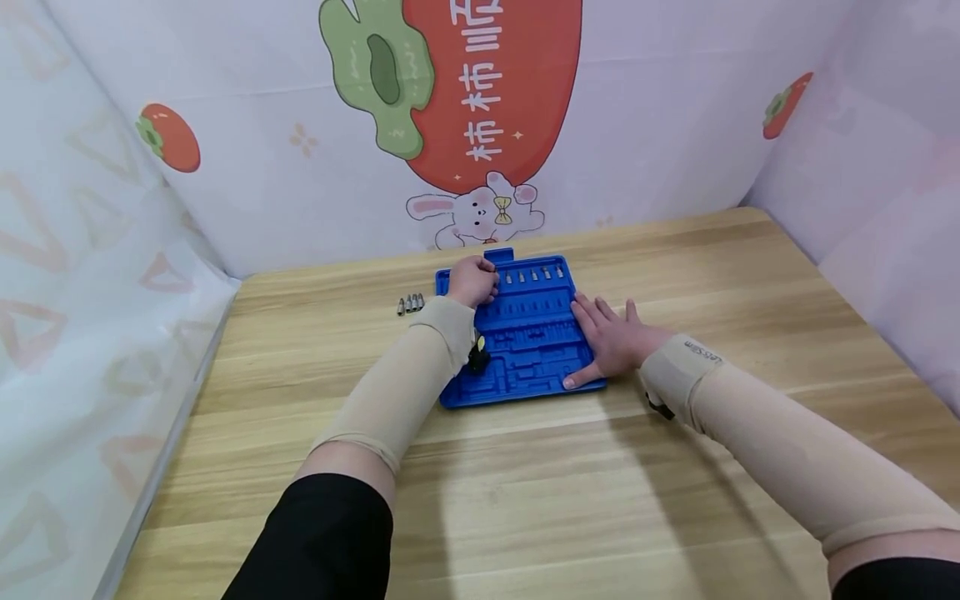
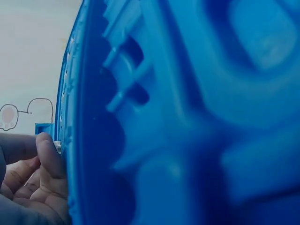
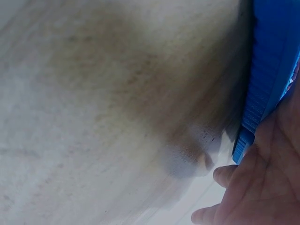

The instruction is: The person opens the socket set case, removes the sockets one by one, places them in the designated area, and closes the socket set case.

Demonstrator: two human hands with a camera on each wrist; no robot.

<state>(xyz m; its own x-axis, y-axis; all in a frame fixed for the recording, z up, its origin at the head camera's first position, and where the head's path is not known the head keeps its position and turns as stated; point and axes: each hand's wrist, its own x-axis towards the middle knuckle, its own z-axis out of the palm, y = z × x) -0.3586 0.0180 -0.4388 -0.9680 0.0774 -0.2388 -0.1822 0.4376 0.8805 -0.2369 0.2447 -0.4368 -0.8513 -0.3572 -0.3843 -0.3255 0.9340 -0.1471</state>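
A blue plastic tool case (image 1: 536, 367) lies open on the table, with moulded recesses. Along its far row stand several small metal socket bits (image 1: 534, 275). At the left end of that row my left hand (image 1: 471, 282) pinches another socket bit; in the left wrist view its ridged silver end (image 2: 57, 147) shows beside the fingertips, the rest hidden. My right hand (image 1: 618, 343) rests on the case's right edge with fingers spread, its thumb over the near corner. In the right wrist view the palm lies against the case's side wall (image 3: 269, 70).
Several loose socket bits (image 1: 410, 305) stand together on the wooden table (image 1: 315, 367), left of the case. Behind the table hangs a printed cloth backdrop (image 1: 660, 142), close to the case's far tab (image 1: 498, 255). Another cloth (image 1: 97, 275) hangs along the left side.
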